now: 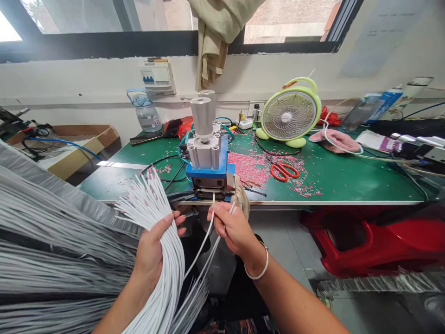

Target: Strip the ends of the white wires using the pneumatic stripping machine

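My left hand (151,253) is wrapped round a thick bundle of white cables (167,264), whose ends fan out toward the upper left, some with reddish tips. My right hand (233,228) pinches a single white cable (205,246) between thumb and finger, its end pointing up at the front of a blue and silver press machine (206,153). A few more white cables pass through the same hand, their ends poking out above the knuckles. Whether the pinched cable's tip is inside the machine's slot or just before it, I cannot tell.
Pink and white scraps (250,169) litter the green table (347,171). Red-handled scissors (284,171) lie among them, before a green fan (291,115). A water bottle (148,113) stands behind left. Grey cable bundles (62,246) hang at left; a red stool (375,236) is under the table.
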A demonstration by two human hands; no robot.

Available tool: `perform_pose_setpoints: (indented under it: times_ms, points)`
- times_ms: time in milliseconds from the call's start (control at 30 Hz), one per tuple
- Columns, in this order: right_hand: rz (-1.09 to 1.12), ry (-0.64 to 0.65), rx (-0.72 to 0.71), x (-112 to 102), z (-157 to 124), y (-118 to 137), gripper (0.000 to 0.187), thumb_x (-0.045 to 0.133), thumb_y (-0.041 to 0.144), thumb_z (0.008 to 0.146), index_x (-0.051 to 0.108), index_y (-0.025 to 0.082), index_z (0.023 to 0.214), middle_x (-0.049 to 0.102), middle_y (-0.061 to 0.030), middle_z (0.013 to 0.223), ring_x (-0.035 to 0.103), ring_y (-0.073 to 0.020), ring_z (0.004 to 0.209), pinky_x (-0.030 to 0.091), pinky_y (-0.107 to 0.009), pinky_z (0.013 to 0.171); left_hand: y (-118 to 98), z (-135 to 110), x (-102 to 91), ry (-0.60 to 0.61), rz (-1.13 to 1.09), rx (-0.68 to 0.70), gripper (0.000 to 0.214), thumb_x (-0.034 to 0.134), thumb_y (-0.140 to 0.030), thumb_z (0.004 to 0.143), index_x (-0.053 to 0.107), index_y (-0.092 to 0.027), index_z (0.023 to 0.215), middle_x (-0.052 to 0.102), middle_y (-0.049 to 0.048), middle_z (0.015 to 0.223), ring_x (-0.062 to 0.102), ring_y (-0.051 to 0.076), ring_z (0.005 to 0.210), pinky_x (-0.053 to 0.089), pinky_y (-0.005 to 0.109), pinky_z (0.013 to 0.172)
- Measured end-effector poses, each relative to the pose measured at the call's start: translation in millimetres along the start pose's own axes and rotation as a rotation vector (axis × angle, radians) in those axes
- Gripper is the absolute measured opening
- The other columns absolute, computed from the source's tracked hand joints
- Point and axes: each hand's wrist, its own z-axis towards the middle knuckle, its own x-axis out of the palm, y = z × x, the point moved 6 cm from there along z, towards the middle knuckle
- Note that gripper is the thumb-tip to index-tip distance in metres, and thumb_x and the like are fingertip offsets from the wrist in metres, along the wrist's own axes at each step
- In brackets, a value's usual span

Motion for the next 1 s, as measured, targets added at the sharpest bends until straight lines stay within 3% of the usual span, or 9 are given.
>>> perform_pose_setpoints:
  times_ms: [167,267,367,500,567,767,1000]
  points:
    - [0.043,0.072,0.053,6,-8,-5,0.021,0.059,0.032,0.071,0.062,0.011,0.075,0.058,-0.0022,0.061,0.051,-0.0073,0.052,0.039,-0.020,0.052,24,-4,-6.4,0.152,0.136,-0.032,0.025,0.072,-0.013,0.055,0.056,-0.014,0.074,0.060,-0.0010,0.063,0.060,0.013,0.059,0.050,0.026,0.063]
    - [-0.007,0.080,0.138,12,-7,-15,0.029,0.062,0.032,0.068,0.060,0.012,0.089,0.056,-0.0002,0.057,0.051,-0.0082,0.049,0.040,-0.021,0.050,34,-7,-3.2,0.305,0.286,0.041,0.022,0.072,-0.018,0.056,0.055,-0.014,0.070,0.059,-0.0004,0.062,0.058,0.014,0.058,0.049,0.028,0.062]
    - [-0.109,0.067,0.149,15,-5,-18,0.029,0.063,0.035,0.067,0.061,0.010,0.082,0.052,0.0019,0.048,0.045,-0.0062,0.040,0.036,-0.018,0.042,37,-11,-3.3,0.370,0.454,0.160,0.021,0.072,-0.021,0.055,0.059,-0.014,0.069,0.061,0.0023,0.066,0.057,0.016,0.062,0.047,0.030,0.064]
    - [-0.132,0.007,0.135,13,-1,-18,0.032,0.060,0.041,0.067,0.061,0.009,0.072,0.056,-0.0013,0.055,0.046,-0.0055,0.039,0.034,-0.016,0.036,36,-17,-14.8,0.289,0.687,0.285,0.021,0.075,-0.022,0.048,0.062,-0.014,0.063,0.061,0.0028,0.061,0.055,0.018,0.060,0.044,0.030,0.066]
    - [-0.079,-0.035,0.141,10,2,-18,0.033,0.059,0.042,0.067,0.061,0.010,0.074,0.059,-0.0038,0.062,0.051,-0.0068,0.041,0.034,-0.015,0.034,35,-19,-24.0,0.219,0.689,0.294,0.021,0.074,-0.024,0.049,0.063,-0.014,0.064,0.063,0.0039,0.063,0.057,0.019,0.063,0.044,0.030,0.069]
    - [0.157,-0.119,0.149,3,14,-9,0.025,0.060,0.034,0.068,0.059,0.010,0.074,0.059,-0.0031,0.062,0.050,-0.0062,0.038,0.034,-0.015,0.031,20,-22,-36.1,0.054,0.219,0.280,0.025,0.070,-0.020,0.058,0.058,-0.018,0.079,0.059,-0.0033,0.069,0.060,0.015,0.064,0.048,0.029,0.069]
    - [0.248,-0.154,0.160,-4,21,-4,0.019,0.059,0.031,0.069,0.058,0.012,0.073,0.055,0.0007,0.056,0.040,-0.0029,0.035,0.025,-0.015,0.030,10,-19,-22.5,0.061,0.170,0.226,0.027,0.071,-0.019,0.058,0.058,-0.017,0.081,0.059,-0.0034,0.068,0.061,0.013,0.060,0.051,0.026,0.059]
